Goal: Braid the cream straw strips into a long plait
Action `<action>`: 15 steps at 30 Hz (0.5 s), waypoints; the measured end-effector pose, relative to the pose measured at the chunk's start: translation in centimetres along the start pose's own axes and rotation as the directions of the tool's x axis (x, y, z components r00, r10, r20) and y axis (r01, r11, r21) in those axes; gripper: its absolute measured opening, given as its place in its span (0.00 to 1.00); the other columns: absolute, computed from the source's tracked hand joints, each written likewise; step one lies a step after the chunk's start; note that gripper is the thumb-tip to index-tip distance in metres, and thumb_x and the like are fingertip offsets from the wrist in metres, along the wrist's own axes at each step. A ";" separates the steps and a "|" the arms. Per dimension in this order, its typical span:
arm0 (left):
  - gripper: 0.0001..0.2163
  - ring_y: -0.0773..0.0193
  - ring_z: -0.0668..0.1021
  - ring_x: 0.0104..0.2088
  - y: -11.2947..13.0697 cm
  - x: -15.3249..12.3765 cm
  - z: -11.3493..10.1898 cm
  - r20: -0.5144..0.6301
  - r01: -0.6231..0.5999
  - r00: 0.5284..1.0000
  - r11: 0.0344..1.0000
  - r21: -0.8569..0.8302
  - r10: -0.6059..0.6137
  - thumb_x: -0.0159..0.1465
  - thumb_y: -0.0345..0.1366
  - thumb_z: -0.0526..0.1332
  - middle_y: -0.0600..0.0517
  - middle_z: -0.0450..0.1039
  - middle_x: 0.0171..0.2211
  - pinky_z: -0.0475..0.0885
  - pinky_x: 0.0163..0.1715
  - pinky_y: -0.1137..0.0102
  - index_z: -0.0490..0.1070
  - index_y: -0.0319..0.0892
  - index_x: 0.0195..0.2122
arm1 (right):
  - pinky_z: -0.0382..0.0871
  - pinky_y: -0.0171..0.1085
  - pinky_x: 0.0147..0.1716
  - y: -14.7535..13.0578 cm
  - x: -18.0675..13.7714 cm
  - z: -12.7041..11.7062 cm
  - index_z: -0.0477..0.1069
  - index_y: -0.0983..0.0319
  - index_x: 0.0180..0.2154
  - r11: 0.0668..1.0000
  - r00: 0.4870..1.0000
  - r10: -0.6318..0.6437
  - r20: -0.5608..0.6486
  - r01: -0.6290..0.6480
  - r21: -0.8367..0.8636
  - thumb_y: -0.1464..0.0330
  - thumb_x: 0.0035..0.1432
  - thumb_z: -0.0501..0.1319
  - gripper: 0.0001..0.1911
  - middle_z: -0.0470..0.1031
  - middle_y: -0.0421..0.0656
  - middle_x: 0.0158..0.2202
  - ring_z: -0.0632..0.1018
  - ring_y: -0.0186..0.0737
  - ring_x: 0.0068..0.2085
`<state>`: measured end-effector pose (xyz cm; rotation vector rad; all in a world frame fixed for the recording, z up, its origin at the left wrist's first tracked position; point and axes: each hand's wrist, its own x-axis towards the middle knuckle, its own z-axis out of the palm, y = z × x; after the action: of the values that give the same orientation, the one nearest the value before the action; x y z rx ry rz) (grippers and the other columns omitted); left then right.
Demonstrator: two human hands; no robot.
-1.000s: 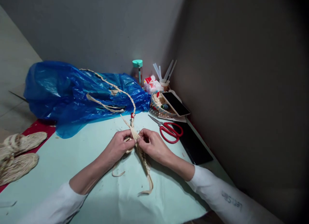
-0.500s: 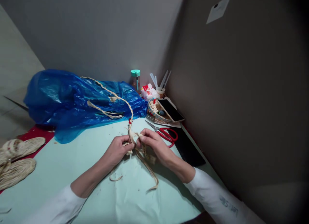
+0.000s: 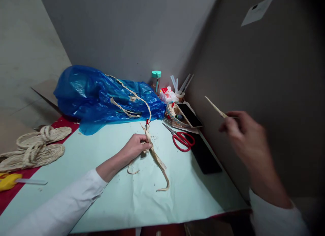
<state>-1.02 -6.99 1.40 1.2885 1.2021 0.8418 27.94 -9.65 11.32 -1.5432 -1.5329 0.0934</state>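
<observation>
Straw braid is pinched in the left hand above the middle of the tabletop; near the right edge, the raised right hand closes around a straw strip.

Cannot make out separate fingers on the right hand, blurred, to the right of the red-handled scissors; cannot see the pinched end of the fibre strip. Left of the scissors, cannot see the fibre strands where covered by the left hand. Far left of the scissors, can see only parts of a yellow glue gun and a straw sandal, cut off by the edge. Behind the scissors, cannot see the basket under the phone. High above the scissors, cannot read the wall sheet, too small.
</observation>
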 end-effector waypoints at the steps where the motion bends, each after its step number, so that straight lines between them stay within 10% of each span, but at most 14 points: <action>1: 0.07 0.72 0.63 0.18 0.1 -0.1 -0.1 0.004 0.011 1.000 1.000 -0.011 -0.011 0.48 0.35 0.65 0.56 0.65 0.18 0.56 0.19 0.75 0.73 0.37 0.24 | 0.59 0.41 0.29 0.4 0.2 0.7 0.68 0.61 0.37 0.974 0.996 -0.089 0.001 0.087 -0.211 0.67 0.58 0.57 0.06 0.68 0.48 0.28 0.69 0.44 0.29; 4: 0.08 0.72 0.63 0.18 0.4 -0.3 -0.1 0.019 0.048 0.999 0.997 -0.056 -0.047 0.48 0.36 0.65 0.55 0.66 0.18 0.55 0.18 0.75 0.75 0.36 0.26 | 0.62 0.47 0.42 -0.1 -0.3 4.4 0.71 0.65 0.39 0.885 0.943 -0.290 0.167 0.330 -0.328 0.69 0.58 0.56 0.09 0.71 0.57 0.44 0.71 0.53 0.44; 10: 0.02 0.67 0.69 0.24 0.2 0.1 -0.1 0.018 -0.117 0.993 0.993 -0.019 0.118 0.46 0.29 0.62 0.54 0.70 0.20 0.62 0.27 0.72 0.74 0.37 0.21 | 0.62 0.39 0.40 -5.2 -3.4 13.5 0.72 0.61 0.40 0.906 0.715 -0.424 0.556 0.325 0.271 0.66 0.62 0.55 0.09 0.75 0.48 0.38 0.72 0.43 0.41; 15: 0.04 0.69 0.66 0.24 0.1 -0.1 -0.3 -0.008 -0.113 0.994 0.993 -0.026 0.113 0.51 0.33 0.64 0.54 0.68 0.22 0.60 0.26 0.73 0.75 0.37 0.24 | 0.63 0.35 0.35 -5.0 -3.3 15.3 0.66 0.61 0.32 0.831 0.814 -0.266 0.517 -0.078 0.551 0.65 0.61 0.54 0.08 0.71 0.41 0.31 0.71 0.35 0.33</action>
<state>-1.31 -6.94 1.58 1.3433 1.1277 0.9410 13.87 -5.27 4.06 -0.9896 -1.8278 0.9496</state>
